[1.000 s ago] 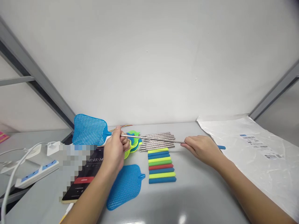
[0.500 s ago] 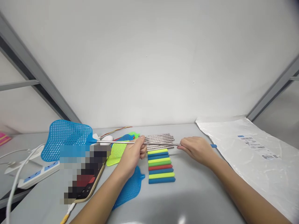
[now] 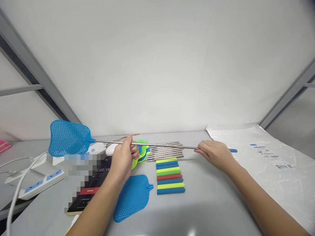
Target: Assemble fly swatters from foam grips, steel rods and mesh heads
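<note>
Across the view, above the table, stretches a fly swatter (image 3: 70,137) with a blue mesh head at the left, a thin metal rod and a blue handle end at the right. My left hand (image 3: 124,155) is closed around the rod, not far from the head. My right hand (image 3: 216,154) is closed over the handle end, and the blue tip sticks out past it. Beneath the rod lie several metal rods (image 3: 166,151) side by side. In front of them is a row of coloured handles (image 3: 169,177), yellow, blue, green and red. A loose blue swatter head (image 3: 134,196) lies below my left hand.
More swatter heads (image 3: 142,147) are partly hidden behind my left hand. At left are a phone (image 3: 98,178), a white power strip (image 3: 44,183) with cables and a white mouse (image 3: 111,149). A white mailing bag (image 3: 265,157) covers the table's right side.
My hands have moved farther apart, the left one leftward along the rod and the right one rightward. The swatter's head has shifted slightly up and left; its handle end has moved right.
</note>
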{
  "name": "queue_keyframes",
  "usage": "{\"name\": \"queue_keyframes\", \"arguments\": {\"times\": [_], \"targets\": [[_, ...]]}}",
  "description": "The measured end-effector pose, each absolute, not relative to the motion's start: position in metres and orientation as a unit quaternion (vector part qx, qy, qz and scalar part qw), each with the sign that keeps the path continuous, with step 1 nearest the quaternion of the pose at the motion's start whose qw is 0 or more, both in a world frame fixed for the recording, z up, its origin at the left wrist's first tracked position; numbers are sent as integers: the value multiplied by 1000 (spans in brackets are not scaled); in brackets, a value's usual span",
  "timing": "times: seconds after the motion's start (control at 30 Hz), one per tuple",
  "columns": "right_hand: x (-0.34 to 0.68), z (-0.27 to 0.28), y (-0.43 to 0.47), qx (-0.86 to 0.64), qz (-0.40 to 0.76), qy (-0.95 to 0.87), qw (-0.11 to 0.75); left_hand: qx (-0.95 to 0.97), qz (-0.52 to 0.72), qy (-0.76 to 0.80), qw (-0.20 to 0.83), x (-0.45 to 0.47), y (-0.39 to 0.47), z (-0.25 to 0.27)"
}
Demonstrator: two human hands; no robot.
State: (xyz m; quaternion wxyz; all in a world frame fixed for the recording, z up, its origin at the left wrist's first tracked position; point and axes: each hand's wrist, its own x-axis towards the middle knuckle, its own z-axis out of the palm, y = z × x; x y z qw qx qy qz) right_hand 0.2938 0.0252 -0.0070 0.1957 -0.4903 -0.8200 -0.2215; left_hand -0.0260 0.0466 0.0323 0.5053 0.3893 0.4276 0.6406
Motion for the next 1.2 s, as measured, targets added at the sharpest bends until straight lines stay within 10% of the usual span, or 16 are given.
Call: {"name": "queue_keyframes", "arguments": {"times": [1.2], "targets": [[285, -14, 27, -466, -220, -821, 247, 495, 608, 396, 478, -26, 40, 32]]}}
